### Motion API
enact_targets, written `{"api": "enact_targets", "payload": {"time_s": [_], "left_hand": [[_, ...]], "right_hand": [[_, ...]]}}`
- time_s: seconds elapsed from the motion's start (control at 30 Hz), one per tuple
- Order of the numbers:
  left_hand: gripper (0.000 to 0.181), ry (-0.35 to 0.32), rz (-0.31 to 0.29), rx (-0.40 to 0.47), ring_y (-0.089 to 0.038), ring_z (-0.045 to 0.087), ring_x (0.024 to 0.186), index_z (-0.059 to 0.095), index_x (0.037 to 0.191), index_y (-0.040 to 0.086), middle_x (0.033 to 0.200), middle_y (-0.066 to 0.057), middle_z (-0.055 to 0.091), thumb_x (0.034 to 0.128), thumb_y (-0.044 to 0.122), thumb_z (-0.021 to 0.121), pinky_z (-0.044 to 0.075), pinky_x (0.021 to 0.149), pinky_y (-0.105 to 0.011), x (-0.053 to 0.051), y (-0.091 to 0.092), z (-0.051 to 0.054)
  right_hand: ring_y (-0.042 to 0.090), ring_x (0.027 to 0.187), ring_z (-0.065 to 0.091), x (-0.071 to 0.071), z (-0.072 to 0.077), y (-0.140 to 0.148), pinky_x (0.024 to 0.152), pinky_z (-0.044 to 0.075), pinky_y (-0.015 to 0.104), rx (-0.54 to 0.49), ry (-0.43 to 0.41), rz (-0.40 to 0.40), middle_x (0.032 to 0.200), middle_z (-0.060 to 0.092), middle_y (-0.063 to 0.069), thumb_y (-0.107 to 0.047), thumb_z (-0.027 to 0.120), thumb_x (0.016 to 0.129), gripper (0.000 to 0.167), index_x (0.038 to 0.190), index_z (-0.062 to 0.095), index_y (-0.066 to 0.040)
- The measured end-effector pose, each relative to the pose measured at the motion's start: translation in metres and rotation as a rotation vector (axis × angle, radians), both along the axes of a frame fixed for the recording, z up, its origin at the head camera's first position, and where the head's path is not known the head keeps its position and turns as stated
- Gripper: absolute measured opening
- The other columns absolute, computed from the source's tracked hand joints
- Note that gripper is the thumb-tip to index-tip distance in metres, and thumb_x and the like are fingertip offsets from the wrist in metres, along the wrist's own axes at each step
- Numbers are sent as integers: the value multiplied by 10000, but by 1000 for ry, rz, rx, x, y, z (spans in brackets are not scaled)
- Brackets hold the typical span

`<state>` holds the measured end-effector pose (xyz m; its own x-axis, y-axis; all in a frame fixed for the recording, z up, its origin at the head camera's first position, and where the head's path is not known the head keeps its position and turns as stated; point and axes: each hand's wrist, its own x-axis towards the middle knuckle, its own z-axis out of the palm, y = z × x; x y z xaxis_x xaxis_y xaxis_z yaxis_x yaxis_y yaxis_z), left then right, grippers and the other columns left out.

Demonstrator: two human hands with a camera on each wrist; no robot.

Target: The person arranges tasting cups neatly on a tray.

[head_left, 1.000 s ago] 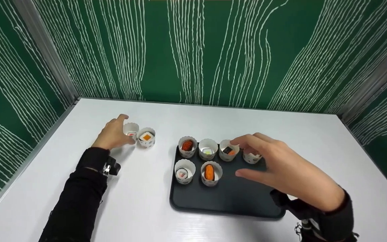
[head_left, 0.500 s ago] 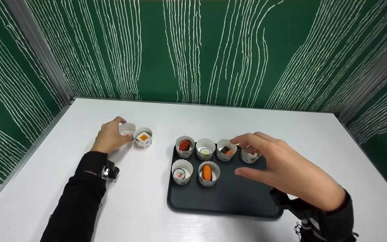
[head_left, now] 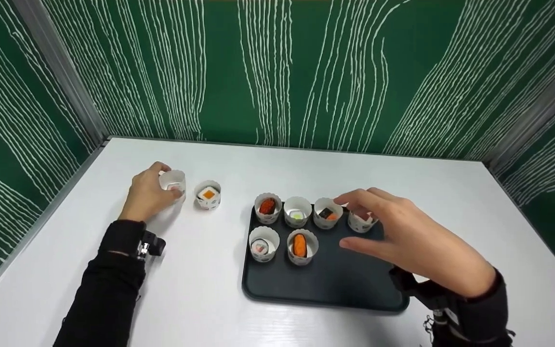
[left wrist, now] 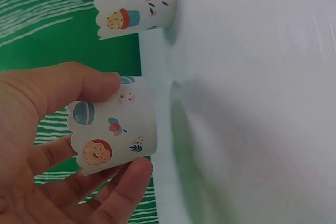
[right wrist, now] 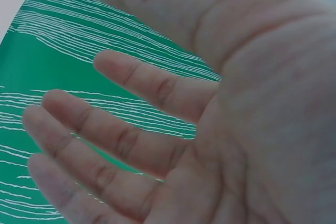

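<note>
My left hand (head_left: pixel 146 193) grips a white paper baking cup (head_left: pixel 177 180) between thumb and fingers. A pinkish-white piece shows inside that cup in the head view. In the left wrist view the held cup (left wrist: pixel 118 124), printed with cakes and leaves, is off the table, apart from its shadow. Just to its right stands another cup (head_left: pixel 208 201) with an orange-topped white sushi piece (head_left: pixel 208 193). My right hand (head_left: pixel 403 226) hovers over the right part of the black tray (head_left: pixel 325 289), fingers spread and holding nothing. It partly hides a cup (head_left: pixel 360 223) at the back.
Several cups with toy-like sushi stand on the tray: a back row with a red-topped piece (head_left: pixel 267 206), and two in front, one with an orange piece (head_left: pixel 299 246). Green walls with white lines (head_left: pixel 268 72) enclose the white table (head_left: pixel 200 289).
My left hand has closed on the left cup and moved it a little left and up, away from the orange-topped one. The right hand has stayed nearly still.
</note>
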<state>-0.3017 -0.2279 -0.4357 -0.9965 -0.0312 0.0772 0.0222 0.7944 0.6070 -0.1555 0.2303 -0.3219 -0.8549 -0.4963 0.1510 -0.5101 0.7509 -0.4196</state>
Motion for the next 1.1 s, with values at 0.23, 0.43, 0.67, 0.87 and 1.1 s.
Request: {"api": "enact_targets", "payload": {"time_s": [0.23, 0.43, 0.67, 0.87, 1.1], "left_hand": [[604, 9, 5, 17, -434, 579, 1217, 536, 1437, 1, 1337, -301, 625, 913, 174, 781, 489, 1061, -605, 10, 4, 13], [596, 40, -31, 26, -422, 578, 1196, 542, 1410, 12, 1331, -289, 625, 901, 172, 806, 495, 1020, -581, 19, 15, 29], [580, 74, -76, 39, -429, 577, 1237, 563, 1395, 25, 1364, -282, 626, 894, 163, 820, 497, 1055, -596, 34, 38, 45], [563, 123, -129, 38, -406, 610, 1192, 593, 1361, 38, 1301, -252, 660, 876, 153, 853, 521, 1022, -583, 48, 61, 56], [526, 222, -204, 56, -366, 651, 1100, 635, 1294, 55, 1188, -200, 694, 826, 108, 870, 537, 935, -533, 62, 84, 63]], "right_hand": [[108, 1090, 636, -2, -1, 1, 886, 562, 395, 14, -21, -17, 1216, 692, -84, -328, 826, 959, 514, 1431, 634, -261], [107, 1085, 640, -4, -1, 1, 879, 568, 396, 13, -33, -21, 1187, 693, -82, -324, 828, 958, 516, 1433, 637, -259], [126, 1114, 658, -6, -3, 2, 910, 575, 425, 12, -49, -25, 1222, 708, -71, -326, 829, 957, 514, 1426, 642, -236], [128, 1111, 654, -7, -4, 3, 913, 571, 428, 15, -55, -25, 1216, 710, -74, -331, 828, 956, 513, 1425, 643, -234], [196, 1182, 671, -9, -3, 4, 960, 574, 491, 10, -101, -41, 1286, 702, -54, -357, 819, 962, 536, 1447, 629, -232]]}}
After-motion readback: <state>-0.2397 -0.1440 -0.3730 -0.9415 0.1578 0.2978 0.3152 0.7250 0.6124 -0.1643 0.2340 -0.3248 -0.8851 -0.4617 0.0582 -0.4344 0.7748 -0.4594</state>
